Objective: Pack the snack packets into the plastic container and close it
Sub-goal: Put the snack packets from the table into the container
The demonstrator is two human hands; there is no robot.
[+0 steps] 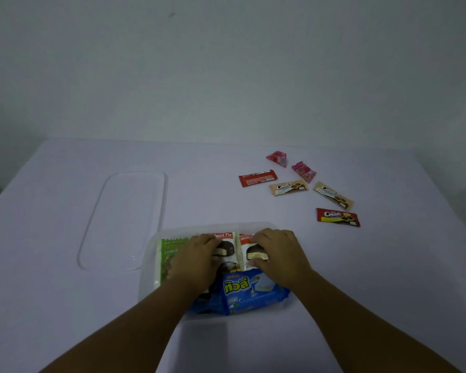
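Note:
The clear plastic container (147, 281) sits near the table's front, with a green snack packet (170, 251) at its left and blue packets (250, 292) at the front. Two Choco Pie packets lie side by side on top. My left hand (197, 257) presses on the left Choco Pie packet (226, 244). My right hand (276, 251) grips the right Choco Pie packet (253, 251). The clear lid (124, 219) lies flat to the container's left.
Loose packets lie at the right rear of the white table: a red bar (257, 178), two pink sweets (277, 158) (304, 171), two beige cream-biscuit packets (288, 187) (333, 195) and a red one (337, 217). A pale wall stands behind.

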